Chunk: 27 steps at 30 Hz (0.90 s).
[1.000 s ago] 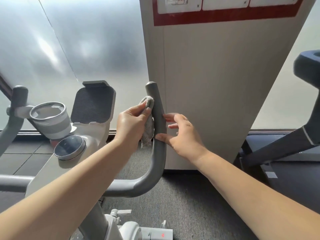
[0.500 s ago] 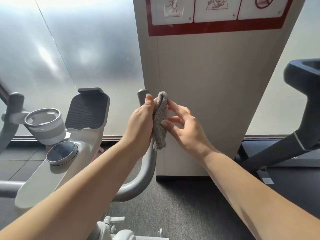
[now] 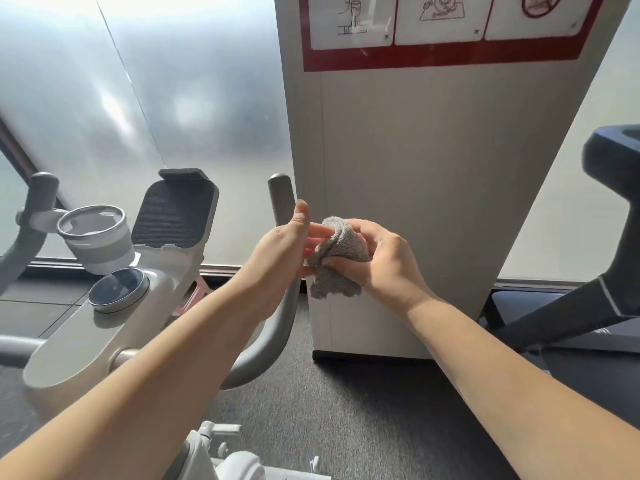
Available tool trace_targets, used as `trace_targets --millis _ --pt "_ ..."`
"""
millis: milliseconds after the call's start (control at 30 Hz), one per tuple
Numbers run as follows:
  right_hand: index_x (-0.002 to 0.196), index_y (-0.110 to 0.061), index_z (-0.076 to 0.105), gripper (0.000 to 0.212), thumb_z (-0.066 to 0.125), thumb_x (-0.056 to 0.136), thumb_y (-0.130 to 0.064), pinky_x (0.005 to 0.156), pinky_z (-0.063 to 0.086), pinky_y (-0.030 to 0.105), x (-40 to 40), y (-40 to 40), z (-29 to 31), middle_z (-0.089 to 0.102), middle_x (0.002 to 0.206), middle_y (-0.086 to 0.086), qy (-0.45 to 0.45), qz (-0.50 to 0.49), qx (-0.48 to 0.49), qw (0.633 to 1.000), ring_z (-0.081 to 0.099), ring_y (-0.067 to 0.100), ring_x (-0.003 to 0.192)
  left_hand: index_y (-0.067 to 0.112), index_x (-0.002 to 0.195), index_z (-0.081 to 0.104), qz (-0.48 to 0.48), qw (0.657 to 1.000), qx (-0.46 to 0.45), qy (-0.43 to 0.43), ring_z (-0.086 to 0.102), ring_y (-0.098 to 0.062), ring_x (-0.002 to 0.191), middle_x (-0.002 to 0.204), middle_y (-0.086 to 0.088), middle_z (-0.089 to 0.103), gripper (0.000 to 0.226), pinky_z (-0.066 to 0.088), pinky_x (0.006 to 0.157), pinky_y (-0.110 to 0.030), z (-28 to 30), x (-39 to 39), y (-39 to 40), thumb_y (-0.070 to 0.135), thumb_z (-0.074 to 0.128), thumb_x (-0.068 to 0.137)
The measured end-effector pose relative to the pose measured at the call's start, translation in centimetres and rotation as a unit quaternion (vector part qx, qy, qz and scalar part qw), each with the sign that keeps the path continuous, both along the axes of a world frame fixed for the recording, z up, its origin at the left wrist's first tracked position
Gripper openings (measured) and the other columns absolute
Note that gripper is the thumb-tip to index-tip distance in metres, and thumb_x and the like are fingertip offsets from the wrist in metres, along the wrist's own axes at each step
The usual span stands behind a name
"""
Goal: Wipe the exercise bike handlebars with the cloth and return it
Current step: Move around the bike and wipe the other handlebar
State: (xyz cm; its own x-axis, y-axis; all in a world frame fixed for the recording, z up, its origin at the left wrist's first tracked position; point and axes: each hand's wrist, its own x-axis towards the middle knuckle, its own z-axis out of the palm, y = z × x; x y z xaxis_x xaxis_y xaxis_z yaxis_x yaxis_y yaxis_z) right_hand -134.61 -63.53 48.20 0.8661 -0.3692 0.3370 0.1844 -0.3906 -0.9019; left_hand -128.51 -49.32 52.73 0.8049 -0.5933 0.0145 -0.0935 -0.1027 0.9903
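Now the cloth [image 3: 337, 256] has passed off the right handlebar [image 3: 282, 199] into my right hand [image 3: 384, 261], fingers curled round it; my left hand [image 3: 284, 254], fingers straight, seemingly just touches it.

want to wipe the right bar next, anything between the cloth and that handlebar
Only the left hand. The cloth is bunched in the right hand, right of the right handlebar, and the open left hand sits between them. Nothing else visible blocks it.
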Motion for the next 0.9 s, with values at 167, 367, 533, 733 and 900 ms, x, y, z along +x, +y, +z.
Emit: trace_targets --millis 167,367,533,733,900 --pt "0.091 -0.031 0.063 0.031 0.078 0.065 -0.040 0.069 0.059 0.033 1.8 -0.6 -0.7 0.067 0.099 0.005 0.030 -0.072 0.009 0.997 0.066 0.020 0.088 0.036 0.074 0.072 0.103 0.969 0.073 -0.212 0.059 -0.025 0.092 0.100 -0.015 0.065 0.045 0.048 0.087 -0.050 0.4 2.7 1.6 0.052 0.033 0.090" --pt "0.103 -0.035 0.053 0.042 0.078 0.073 -0.019 0.084 0.054 0.038 5.7 -0.9 -1.2 0.063 0.105 0.007 0.022 -0.073 0.043 0.996 0.063 0.022 0.096 0.039 0.077 0.069 0.117 0.950 0.111 -0.268 0.057 -0.008 0.088 0.095 0.008 0.063 0.027 0.047 0.078 -0.037 -0.8 5.5 3.5 0.040 0.046 0.092" --pt "0.100 -0.032 0.056 0.036 0.076 0.071 -0.029 0.083 0.055 0.043 9.0 -0.1 -0.4 0.068 0.094 0.001 0.005 -0.075 0.064 0.995 0.067 0.021 0.091 0.032 0.106 0.064 0.074 0.901 0.154 -0.398 0.055 -0.007 0.102 0.117 0.012 0.056 0.026 0.051 0.083 -0.033 -1.3 7.1 3.7 0.028 0.067 0.080" --pt "0.124 -0.026 0.057 0.048 0.061 0.077 -0.013 0.096 0.050 0.037 10.8 -0.4 -0.4 0.067 0.118 0.003 -0.015 0.019 0.110 0.994 0.063 0.017 0.108 0.026 0.137 0.040 0.039 0.810 0.250 -0.530 0.030 -0.018 0.127 0.150 0.010 0.030 0.085 0.028 0.103 -0.031 -1.5 9.1 4.0 0.049 0.074 0.062" --pt "0.111 -0.047 0.055 0.053 0.062 0.079 -0.006 0.091 0.054 0.045 12.2 -0.2 -0.3 0.070 0.104 -0.001 -0.014 -0.014 0.096 0.995 0.068 0.018 0.098 0.023 0.133 0.045 0.058 0.798 0.245 -0.547 0.039 -0.023 0.123 0.146 0.005 0.039 0.085 0.041 0.096 -0.039 -1.7 9.2 3.7 0.046 0.078 0.057"
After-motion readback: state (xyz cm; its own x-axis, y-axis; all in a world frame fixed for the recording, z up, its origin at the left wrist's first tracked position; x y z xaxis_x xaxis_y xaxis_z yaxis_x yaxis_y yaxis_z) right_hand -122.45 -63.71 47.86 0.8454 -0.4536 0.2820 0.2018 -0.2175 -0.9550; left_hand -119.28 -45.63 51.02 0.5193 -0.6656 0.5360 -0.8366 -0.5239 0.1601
